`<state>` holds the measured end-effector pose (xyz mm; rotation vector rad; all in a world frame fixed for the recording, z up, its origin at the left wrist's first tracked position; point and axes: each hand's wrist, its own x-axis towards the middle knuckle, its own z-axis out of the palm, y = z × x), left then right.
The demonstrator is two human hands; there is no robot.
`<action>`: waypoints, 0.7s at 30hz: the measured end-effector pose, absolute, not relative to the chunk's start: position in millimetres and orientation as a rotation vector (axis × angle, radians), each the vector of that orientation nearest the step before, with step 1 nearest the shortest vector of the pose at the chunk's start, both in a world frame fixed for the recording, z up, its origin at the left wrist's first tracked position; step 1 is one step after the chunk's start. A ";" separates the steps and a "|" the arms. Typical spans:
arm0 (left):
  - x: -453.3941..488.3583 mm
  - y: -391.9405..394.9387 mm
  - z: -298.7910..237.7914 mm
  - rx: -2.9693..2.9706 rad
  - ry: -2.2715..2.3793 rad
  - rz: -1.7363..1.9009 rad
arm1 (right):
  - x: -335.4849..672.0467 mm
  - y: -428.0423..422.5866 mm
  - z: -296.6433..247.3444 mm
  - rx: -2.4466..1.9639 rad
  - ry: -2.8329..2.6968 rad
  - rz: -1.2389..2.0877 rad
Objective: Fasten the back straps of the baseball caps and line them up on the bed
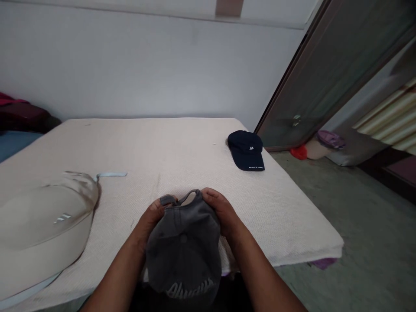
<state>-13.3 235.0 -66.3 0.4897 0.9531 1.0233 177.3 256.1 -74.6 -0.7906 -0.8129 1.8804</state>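
Note:
I hold a grey cap [183,251] with pale lettering on its front over the near edge of a white mattress [169,151]. My left hand [148,222] grips the cap's left side at the back strap. My right hand [221,213] grips its right side, fingers curled over the rear opening. The brim points toward me.
A beige cap [39,225] with a pale blue strap lies at the left of the mattress. A navy cap [247,151] sits near the far right edge. A glass door [325,73] leans at the right, with a red item [299,152] on the grey floor.

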 end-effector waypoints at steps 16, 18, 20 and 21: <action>-9.7 245.6 -73.4 0.472 0.932 1.097 | 181.8 276.2 -93.3 -1.420 -1.468 1.027; -7.9 243.0 -73.1 0.501 0.926 1.088 | 179.6 270.2 -85.3 -1.403 -1.444 0.901; -6.0 239.0 -73.3 0.528 0.937 1.070 | 175.6 257.2 -70.0 -1.300 -1.442 0.827; -5.2 236.9 -73.7 0.540 0.954 1.062 | 172.8 248.7 -62.0 -1.239 -1.478 0.819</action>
